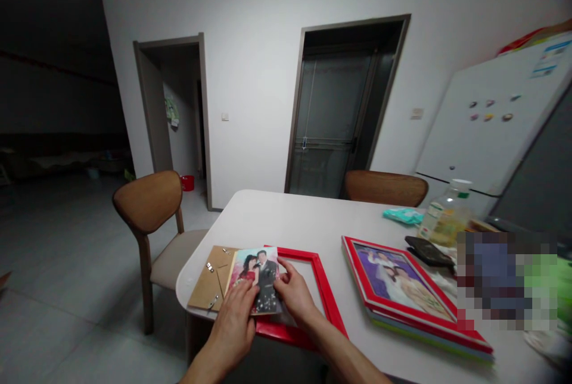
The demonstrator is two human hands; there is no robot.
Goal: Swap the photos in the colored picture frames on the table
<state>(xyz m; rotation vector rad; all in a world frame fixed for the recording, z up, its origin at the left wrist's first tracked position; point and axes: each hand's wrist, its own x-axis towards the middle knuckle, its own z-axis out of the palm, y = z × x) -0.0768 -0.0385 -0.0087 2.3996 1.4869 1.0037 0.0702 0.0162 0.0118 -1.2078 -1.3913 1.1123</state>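
Note:
A wedding photo (267,265) of a couple, one in red and one in a dark suit, lies partly over a brown frame backboard (210,280) with metal clips. My left hand (235,318) is closed at the photo's lower left, its fingers over the print; its thumb grip is partly hidden. At the right edge, my right hand (292,292) pinches the photo between thumb and fingers. Beneath the right hand and photo lies a red picture frame (328,289), its left side covered. To the right, a stack of frames has a red-framed wedding picture (397,283) on top.
The white table (286,211) also bears a dark phone-like object (429,251), a teal packet (403,215) and a bottle of yellowish liquid (444,214). A blurred-out patch covers the far right. Wooden chairs stand left (149,202) and behind (386,187).

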